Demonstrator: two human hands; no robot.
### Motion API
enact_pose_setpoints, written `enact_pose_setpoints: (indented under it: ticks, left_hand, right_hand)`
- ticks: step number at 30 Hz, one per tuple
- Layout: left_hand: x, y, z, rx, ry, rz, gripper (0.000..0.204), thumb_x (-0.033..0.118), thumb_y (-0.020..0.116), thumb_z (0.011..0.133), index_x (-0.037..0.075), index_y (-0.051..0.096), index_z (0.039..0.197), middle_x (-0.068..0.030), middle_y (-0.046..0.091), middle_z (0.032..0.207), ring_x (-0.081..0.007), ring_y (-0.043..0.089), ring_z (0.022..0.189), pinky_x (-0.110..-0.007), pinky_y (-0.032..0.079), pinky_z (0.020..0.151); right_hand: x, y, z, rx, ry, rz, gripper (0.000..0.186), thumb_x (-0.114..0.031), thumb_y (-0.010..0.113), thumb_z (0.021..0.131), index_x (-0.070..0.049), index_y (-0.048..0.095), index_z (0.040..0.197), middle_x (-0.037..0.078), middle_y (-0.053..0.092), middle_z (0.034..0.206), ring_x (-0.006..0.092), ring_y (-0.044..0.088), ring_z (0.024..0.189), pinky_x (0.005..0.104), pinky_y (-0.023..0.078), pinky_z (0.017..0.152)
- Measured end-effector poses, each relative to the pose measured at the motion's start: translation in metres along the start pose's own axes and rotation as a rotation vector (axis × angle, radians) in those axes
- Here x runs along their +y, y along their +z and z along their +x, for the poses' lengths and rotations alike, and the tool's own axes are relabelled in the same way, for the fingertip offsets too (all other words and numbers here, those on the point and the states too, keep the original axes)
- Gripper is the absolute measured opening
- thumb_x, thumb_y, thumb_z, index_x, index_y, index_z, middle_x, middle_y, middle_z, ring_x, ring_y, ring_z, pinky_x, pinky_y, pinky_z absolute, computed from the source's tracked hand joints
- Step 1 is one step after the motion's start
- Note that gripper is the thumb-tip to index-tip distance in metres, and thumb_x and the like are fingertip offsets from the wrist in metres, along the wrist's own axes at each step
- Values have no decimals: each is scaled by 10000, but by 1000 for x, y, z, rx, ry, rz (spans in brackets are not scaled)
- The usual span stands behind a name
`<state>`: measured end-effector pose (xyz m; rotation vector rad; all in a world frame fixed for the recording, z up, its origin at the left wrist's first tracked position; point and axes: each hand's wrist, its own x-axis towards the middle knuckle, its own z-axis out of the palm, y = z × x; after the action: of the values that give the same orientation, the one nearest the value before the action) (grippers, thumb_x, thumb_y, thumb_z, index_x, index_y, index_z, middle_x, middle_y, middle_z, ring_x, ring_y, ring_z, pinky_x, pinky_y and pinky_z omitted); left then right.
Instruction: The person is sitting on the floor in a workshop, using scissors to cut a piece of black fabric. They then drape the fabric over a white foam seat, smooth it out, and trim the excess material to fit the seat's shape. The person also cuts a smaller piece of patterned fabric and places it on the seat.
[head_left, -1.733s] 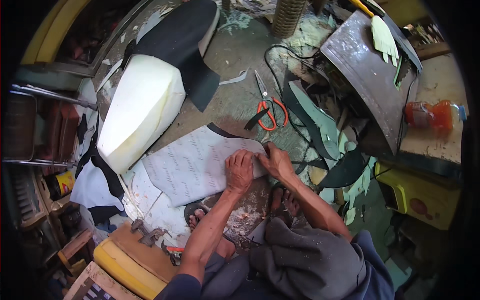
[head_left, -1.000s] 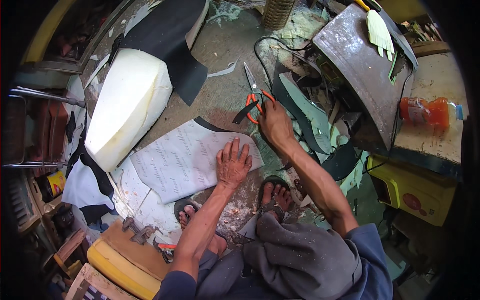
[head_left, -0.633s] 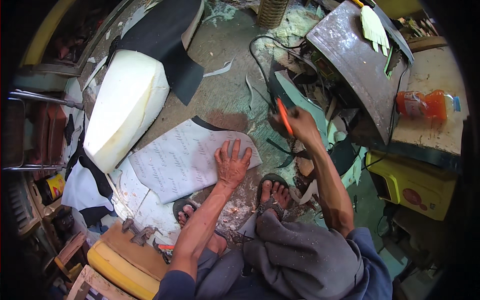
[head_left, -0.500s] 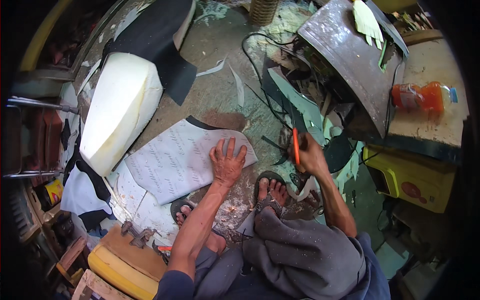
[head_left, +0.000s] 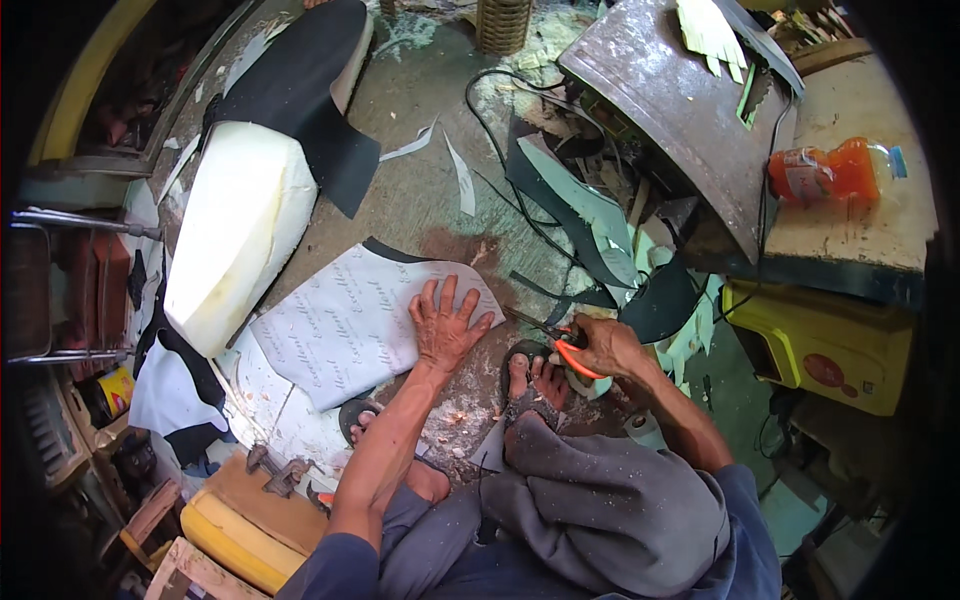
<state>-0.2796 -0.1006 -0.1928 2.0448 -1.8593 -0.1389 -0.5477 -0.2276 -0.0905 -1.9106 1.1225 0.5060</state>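
My left hand (head_left: 446,328) lies with fingers spread on a pale printed fabric piece (head_left: 335,325), which has a black edge showing along its top. My right hand (head_left: 607,350) grips orange-handled scissors (head_left: 580,362) just right of the fabric, their blades pointing up-left toward its right corner. Beyond the fabric, on the upper left, a white shaped foam block (head_left: 235,235) lies beside a large sheet of black material (head_left: 295,75). Narrow pale offcuts (head_left: 462,170) lie on the concrete floor (head_left: 400,200).
A bent metal panel (head_left: 660,95) with a pale glove (head_left: 710,30) stands upper right. A bottle of orange drink (head_left: 835,170) lies on a worn board (head_left: 840,100) above a yellow container (head_left: 820,345). Cables (head_left: 478,110), dark scraps (head_left: 660,310) and my sandalled feet (head_left: 525,385) are around.
My right hand left the fabric's edge, picked the scissors up from the floor and brought them down and back toward the fabric's corner. My left hand stayed on the fabric, fingers now spread.
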Motion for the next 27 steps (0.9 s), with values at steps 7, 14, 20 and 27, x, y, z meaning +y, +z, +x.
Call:
enact_pose_setpoints:
  ticks: [7, 14, 20, 27]
  left_hand:
    - [2, -2, 1, 2, -52, -53, 426, 418, 719, 856, 144, 643, 1173, -126, 475, 1379, -368, 369, 1320, -547, 285, 1048]
    - [19, -20, 22, -2, -360, -330, 311, 313, 735, 827, 68, 661, 1002, -140, 505, 1178, -351, 415, 1220, -536, 307, 1002]
    - [40, -11, 42, 103, -525, -210, 263, 275, 758, 769, 58, 631, 846, -113, 533, 1055, -323, 461, 1138, -544, 318, 975]
    - [38, -3, 26, 242, -502, -229, 184, 164, 715, 757, 51, 678, 898, -112, 605, 1115, -349, 498, 1213, -541, 349, 1042]
  right_hand:
    - [3, 4, 29, -113, -115, 185, 727, -663, 785, 742, 34, 661, 906, 196, 653, 777, 302, 641, 721, 433, 482, 652]
    - [-16, 7, 5, 39, -141, 66, 632, -579, 772, 807, 19, 605, 922, 213, 629, 723, 368, 655, 711, 467, 489, 636]
    - [-28, 12, -4, 140, -175, -50, 579, -550, 754, 828, -10, 610, 980, 220, 673, 788, 438, 691, 785, 501, 524, 676]
    - [-31, -9, -2, 131, 65, 220, 632, -545, 759, 839, 47, 603, 998, 250, 687, 835, 373, 709, 773, 469, 516, 683]
